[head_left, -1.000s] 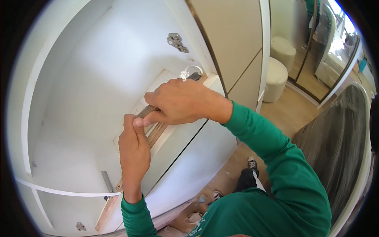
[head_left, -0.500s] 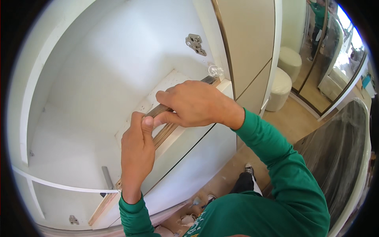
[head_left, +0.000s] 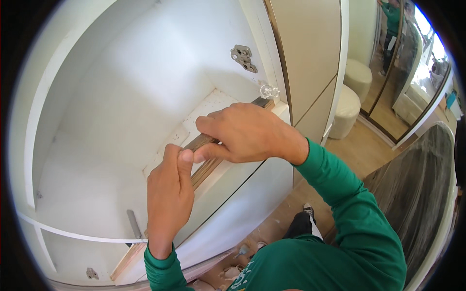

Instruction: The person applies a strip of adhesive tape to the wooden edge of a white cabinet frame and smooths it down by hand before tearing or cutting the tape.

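A narrow brown wood-look strip (head_left: 198,142) lies along the front edge of an open white cabinet (head_left: 121,121). My left hand (head_left: 170,194) pinches it near the middle, thumb on top and fingers curled. Just to the right, my right hand (head_left: 248,133) is closed over the same strip, its thumb almost touching the left thumb. Under the hands runs a bare wooden edge (head_left: 206,170) above the white front panel (head_left: 233,208). A coil of clear plastic (head_left: 268,91) sits at the strip's far right end. The fingers' undersides are hidden.
A metal hinge plate (head_left: 243,58) is fixed to the cabinet's inner right wall, another hinge (head_left: 92,273) shows lower left. A grey bar (head_left: 133,223) stands near the divider. To the right are round cream stools (head_left: 345,111), mirrored doors (head_left: 388,97) and a plastic-wrapped dark panel (head_left: 412,194).
Both hands keep their grip and sit slightly lower in the picture, the right one a little farther right. The whole scene has shifted slightly with the view.
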`<control>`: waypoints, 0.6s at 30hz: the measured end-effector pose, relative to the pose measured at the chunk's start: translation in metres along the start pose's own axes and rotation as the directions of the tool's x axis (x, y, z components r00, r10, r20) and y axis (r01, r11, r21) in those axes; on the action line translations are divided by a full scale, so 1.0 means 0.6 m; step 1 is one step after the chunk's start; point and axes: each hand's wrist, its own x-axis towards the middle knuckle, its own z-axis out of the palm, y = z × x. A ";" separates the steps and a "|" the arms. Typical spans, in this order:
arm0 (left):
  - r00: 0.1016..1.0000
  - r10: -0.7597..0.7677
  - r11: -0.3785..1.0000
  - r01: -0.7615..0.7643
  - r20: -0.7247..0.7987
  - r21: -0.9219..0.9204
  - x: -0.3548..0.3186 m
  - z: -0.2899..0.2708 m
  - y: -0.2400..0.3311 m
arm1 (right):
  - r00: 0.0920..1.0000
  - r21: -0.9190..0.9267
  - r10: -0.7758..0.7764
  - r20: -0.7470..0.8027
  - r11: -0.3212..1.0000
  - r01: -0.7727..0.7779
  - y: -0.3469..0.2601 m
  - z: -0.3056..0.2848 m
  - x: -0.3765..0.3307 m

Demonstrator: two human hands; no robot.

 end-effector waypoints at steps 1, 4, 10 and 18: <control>1.000 -0.009 1.000 0.009 0.005 -0.010 -0.001 -0.002 0.001 | 1.000 0.012 -0.011 -0.020 1.000 0.011 0.002 0.002 -0.002; 1.000 -0.020 1.000 0.020 0.011 -0.023 -0.003 -0.006 -0.001 | 0.999 -0.001 -0.039 -0.038 0.999 0.039 -0.004 0.004 0.002; 0.999 -0.037 0.999 0.037 0.021 0.000 -0.002 0.004 0.007 | 0.999 0.011 0.010 0.033 1.000 -0.010 0.005 0.000 -0.004; 0.995 -0.084 0.996 0.083 0.051 0.035 -0.004 0.014 0.005 | 0.998 0.016 -0.062 -0.001 0.998 0.062 0.015 0.008 -0.005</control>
